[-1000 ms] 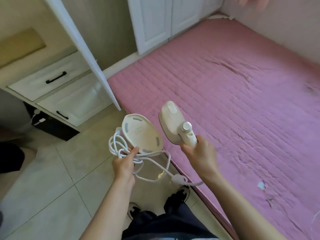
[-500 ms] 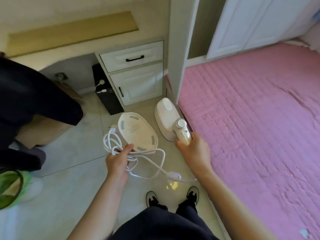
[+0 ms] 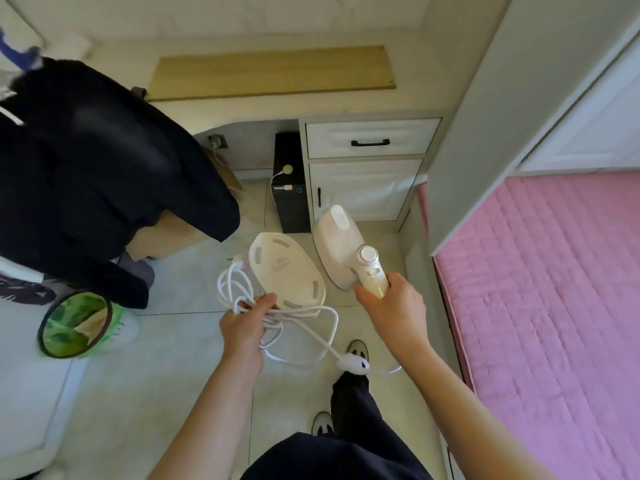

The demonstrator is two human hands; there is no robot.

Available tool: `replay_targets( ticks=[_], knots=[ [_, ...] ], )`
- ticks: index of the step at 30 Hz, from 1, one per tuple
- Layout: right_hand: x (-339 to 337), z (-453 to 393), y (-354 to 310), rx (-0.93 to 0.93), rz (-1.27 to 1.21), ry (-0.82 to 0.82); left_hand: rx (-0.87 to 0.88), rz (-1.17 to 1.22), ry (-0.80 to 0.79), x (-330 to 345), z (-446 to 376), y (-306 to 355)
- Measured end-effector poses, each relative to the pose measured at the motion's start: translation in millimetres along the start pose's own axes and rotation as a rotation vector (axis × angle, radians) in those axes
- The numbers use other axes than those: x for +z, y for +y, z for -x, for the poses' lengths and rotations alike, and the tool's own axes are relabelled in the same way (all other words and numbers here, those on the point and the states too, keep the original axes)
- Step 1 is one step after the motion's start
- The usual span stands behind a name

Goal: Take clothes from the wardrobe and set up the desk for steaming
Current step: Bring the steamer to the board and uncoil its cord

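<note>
The view has swung from the pink bed round to the desk. The right hand grips the garment steamer by its handle; the left hand clutches the coiled white cord and the steamer's base tray. A cord loop dangles by the shoes and could likely snag a foot. Dark clothes lie draped at the left.
</note>
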State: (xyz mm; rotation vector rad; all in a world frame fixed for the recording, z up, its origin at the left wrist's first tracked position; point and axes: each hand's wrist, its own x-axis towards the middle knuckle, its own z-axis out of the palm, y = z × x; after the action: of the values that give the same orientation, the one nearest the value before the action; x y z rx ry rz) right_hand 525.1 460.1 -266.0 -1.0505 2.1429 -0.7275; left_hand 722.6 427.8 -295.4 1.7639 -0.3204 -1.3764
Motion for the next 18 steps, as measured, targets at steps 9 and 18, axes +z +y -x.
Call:
replay_targets(
  ticks=[9, 18],
  knots=[
    [-5.7, -123.9, -57.0, -0.098, 0.033, -0.031, 0.012, 0.000, 0.036, 82.1, -63.9, 62.8],
    [-22.6, -238.6, -114.2, -0.171, 0.068, -0.063, 0.063, 0.053, 0.093, 166.6, -111.7, 123.0]
  ],
)
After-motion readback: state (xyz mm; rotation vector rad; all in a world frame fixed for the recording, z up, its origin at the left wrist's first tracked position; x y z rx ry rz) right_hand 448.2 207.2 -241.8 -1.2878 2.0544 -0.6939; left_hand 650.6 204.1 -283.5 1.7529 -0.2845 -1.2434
